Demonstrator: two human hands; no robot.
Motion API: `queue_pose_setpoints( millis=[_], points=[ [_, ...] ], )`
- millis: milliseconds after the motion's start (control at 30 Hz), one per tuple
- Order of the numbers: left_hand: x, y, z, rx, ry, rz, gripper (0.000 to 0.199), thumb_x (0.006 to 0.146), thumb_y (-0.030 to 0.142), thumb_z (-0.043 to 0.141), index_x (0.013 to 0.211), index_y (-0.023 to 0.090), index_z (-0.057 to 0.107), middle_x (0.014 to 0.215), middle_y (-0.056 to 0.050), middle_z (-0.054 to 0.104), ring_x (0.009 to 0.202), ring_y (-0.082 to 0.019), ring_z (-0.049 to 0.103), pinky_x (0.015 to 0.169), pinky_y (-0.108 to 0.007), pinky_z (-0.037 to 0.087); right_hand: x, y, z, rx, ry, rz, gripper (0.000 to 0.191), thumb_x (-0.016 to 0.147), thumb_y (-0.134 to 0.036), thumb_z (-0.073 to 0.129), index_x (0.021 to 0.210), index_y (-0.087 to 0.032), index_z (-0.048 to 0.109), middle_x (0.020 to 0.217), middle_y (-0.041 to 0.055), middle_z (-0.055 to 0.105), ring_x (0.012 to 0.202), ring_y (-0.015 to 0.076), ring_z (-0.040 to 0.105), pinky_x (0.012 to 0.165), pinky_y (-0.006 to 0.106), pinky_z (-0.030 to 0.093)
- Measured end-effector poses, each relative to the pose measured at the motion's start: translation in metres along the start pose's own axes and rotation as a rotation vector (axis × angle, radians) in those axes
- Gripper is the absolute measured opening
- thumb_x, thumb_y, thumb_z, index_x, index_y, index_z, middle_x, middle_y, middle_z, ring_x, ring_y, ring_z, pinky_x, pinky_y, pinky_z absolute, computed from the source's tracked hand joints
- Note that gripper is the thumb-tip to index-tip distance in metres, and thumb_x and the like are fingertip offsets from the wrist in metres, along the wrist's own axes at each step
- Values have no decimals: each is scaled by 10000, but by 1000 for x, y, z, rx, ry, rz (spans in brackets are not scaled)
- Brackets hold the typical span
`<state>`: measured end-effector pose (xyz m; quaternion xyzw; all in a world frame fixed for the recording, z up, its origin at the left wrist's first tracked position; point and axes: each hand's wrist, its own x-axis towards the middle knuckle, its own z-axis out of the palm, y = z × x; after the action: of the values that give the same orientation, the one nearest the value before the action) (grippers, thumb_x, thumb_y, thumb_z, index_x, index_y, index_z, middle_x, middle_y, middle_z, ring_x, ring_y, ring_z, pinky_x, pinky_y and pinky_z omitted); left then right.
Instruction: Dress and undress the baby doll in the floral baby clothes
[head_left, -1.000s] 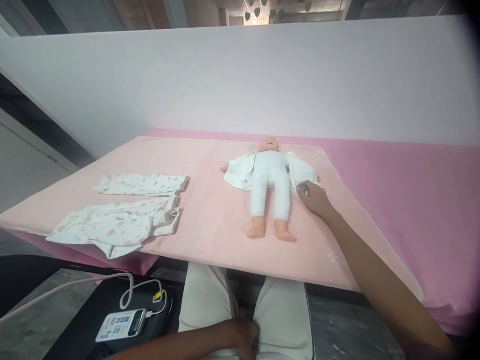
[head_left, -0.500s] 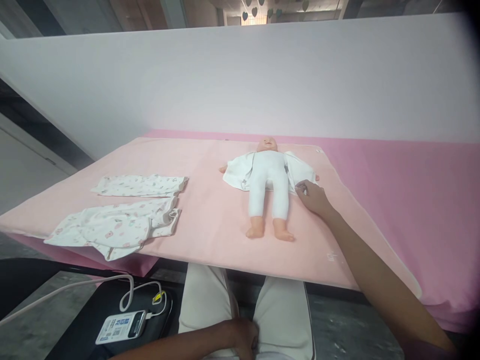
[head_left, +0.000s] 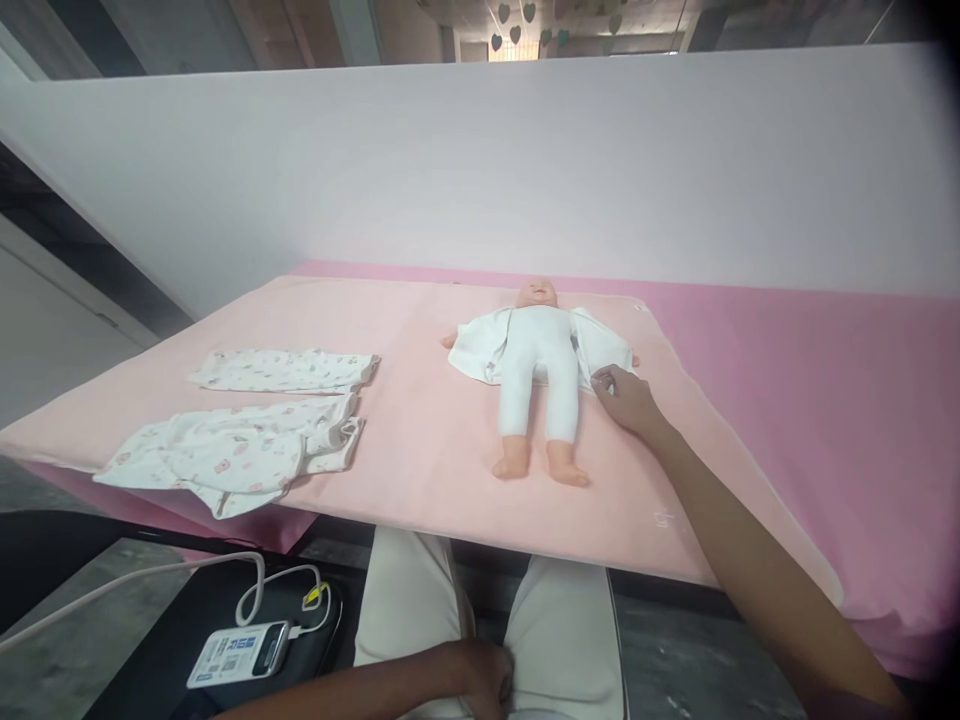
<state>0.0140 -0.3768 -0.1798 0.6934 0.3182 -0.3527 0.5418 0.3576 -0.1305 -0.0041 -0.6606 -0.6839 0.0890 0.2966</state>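
Observation:
A baby doll (head_left: 538,345) with a white cloth body lies on its back on a pink cloth (head_left: 420,440), its bare feet toward me. A white baby shirt (head_left: 600,345) is spread open at its sides, with the doll's arms in the sleeves and the small hands showing at the ends. My right hand (head_left: 626,398) is at the shirt's lower edge on the right, thumb and fingers pinched together on the fabric. In my lap rests my left hand (head_left: 487,678), its fingers curled in and partly hidden, with nothing visible in it.
On the left lie folded printed baby clothes (head_left: 289,371) and a larger printed garment (head_left: 232,450). A white wall (head_left: 480,170) stands behind the table. Below left, a phone-like device (head_left: 238,655) with a white cable (head_left: 135,578) sits on a black seat.
The view has shifted very slightly. Both hands, the doll and the clothes keep their places.

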Motion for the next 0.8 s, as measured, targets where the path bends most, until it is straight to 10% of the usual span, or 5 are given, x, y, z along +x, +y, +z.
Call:
queue_pose_setpoints(
  millis=[133, 800],
  points=[
    [-13, 13, -7, 11, -75, -177, 371, 455, 327, 887, 520, 248, 531, 541, 43, 537, 597, -250, 600, 592, -392, 524, 0, 1, 1, 2, 5, -5, 322, 1037, -498, 547, 1155, -255, 723, 1066, 65, 788, 913, 267, 681, 991, 468, 444],
    [-6, 7, -7, 1, -84, -198, 408, 415, 313, 925, 515, 253, 534, 555, 41, 565, 582, -249, 604, 587, -399, 546, 0, -1, 0, 4, -3, -7, 309, 1045, -484, 545, 1159, -258, 722, 1064, 57, 788, 928, 264, 692, 995, 463, 435]
  ],
)
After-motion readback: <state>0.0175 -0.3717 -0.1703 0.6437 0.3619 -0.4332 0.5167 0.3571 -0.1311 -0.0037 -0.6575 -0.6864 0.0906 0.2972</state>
